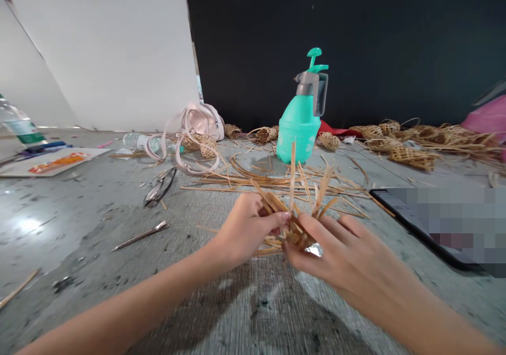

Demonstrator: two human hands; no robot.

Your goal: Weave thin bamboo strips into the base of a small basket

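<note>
Between my two hands is a small, partly woven piece of bamboo strips (297,234), with several loose strip ends sticking up and outward. My left hand (253,226) is closed on its left side, thumb and fingers pinching the strips. On the other side my right hand (332,242) curls its fingers round the weaving. A small shiny, clear bit (315,249) shows under the right fingers; I cannot make out what it is. Loose bamboo strips (237,182) lie just beyond my hands on the grey table (190,302).
A green pump sprayer (299,128) stands behind the strips. Woven pieces (411,156) lie at the back right, above a tablet (430,234). To the left are eyeglasses (160,188), a pen-like stick (140,236), a pink bag (201,121), a lying bottle (142,141) and a painted sheet (59,162).
</note>
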